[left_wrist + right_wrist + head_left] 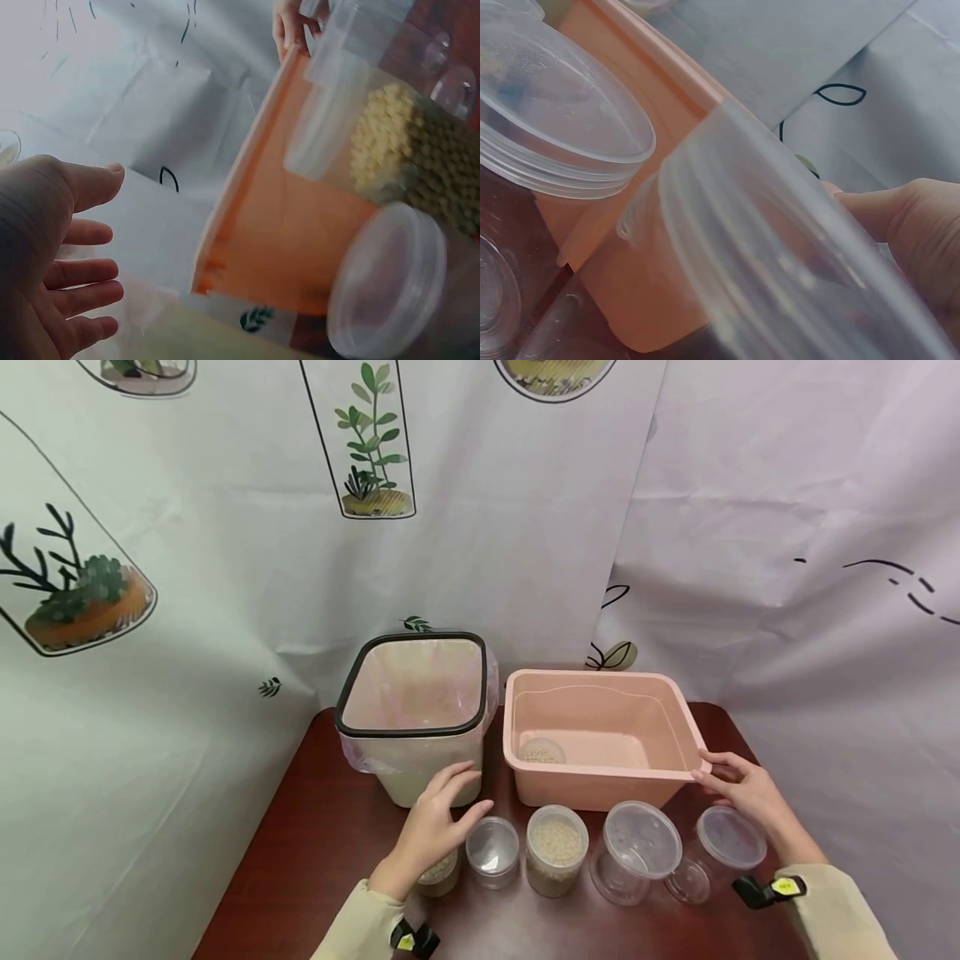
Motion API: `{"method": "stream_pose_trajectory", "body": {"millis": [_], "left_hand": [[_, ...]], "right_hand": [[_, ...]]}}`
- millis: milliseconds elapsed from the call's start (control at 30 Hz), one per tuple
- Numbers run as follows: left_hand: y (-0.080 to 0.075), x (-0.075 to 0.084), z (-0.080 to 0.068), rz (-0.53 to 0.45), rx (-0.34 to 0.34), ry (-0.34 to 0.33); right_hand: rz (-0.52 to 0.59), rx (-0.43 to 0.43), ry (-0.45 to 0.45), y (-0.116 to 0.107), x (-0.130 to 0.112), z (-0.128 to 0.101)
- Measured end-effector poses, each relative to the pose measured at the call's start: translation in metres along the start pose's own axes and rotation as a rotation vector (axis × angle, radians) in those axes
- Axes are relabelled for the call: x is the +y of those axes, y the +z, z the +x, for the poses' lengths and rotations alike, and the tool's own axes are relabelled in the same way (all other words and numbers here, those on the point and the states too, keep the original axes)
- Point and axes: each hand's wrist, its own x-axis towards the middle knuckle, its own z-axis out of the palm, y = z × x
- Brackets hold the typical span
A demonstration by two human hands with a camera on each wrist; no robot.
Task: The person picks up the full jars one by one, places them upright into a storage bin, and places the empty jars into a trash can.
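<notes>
My left hand [441,823] hovers with spread, straight fingers over a small jar of beans [439,873] at the left end of a row of clear jars, holding nothing; the left wrist view shows its palm [52,277] open. Right of it stand a lidded empty jar [492,852], an open jar of pale beans [557,847], a tilted empty jar [637,853] and a lidded jar [731,838]. My right hand [738,785] pinches the front right corner of the pink basin [600,781] with thumb and fingertips. Another small bean jar [542,751] stands inside the basin.
A cream bin [411,714] with a black rim and a plastic liner stands left of the basin, close behind my left hand. A loose clear lid [688,882] lies between the two right jars. Printed cloth hangs behind and beside the dark red table [300,852].
</notes>
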Motion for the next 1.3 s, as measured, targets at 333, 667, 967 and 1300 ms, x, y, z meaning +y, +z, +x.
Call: {"method": "stream_pose_trajectory", "body": {"millis": [333, 667, 967, 1300], "left_hand": [[-0.005, -0.013, -0.036, 0.038, 0.058, -0.019], [0.004, -0.023, -0.066, 0.016, 0.153, -0.016], [0.016, -0.037, -0.101, 0.048, 0.206, -0.119], [0.022, -0.043, -0.128, 0.081, 0.224, -0.217]], "right_hand": [[0.044, 0.017, -0.023, -0.005, 0.002, 0.000], [0.005, 0.005, -0.008, -0.004, 0.002, 0.000], [0.016, 0.005, -0.014, -0.003, 0.002, 0.001], [0.031, 0.004, -0.025, 0.000, 0.007, 0.001]]}}
